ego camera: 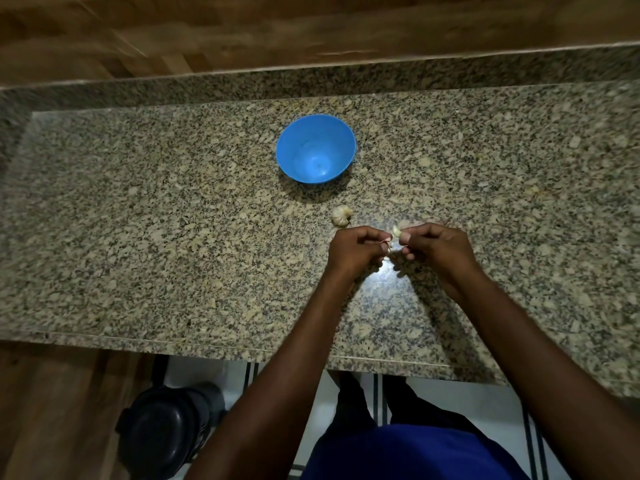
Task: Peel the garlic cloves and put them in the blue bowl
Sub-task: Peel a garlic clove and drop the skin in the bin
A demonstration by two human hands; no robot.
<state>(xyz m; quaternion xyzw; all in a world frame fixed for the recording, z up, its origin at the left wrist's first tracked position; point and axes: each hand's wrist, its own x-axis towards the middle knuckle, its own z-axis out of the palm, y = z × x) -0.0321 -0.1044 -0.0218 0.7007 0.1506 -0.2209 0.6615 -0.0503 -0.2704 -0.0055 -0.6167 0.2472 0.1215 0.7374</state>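
The blue bowl (316,148) stands empty on the granite counter, beyond my hands. A partial garlic bulb (341,215) lies on the counter between the bowl and my left hand. My right hand (436,252) pinches a pale garlic clove (396,230) between thumb and fingertips. My left hand (356,251) pinches a thin scrap of pinkish garlic skin (387,241) right beside the clove. Both hands are held close together just above the counter.
The granite counter (173,220) runs wide to left and right, with a raised granite backsplash (242,83) and a wooden wall behind it. Below the counter's front edge, a black round bin (166,427) stands on the floor at the left.
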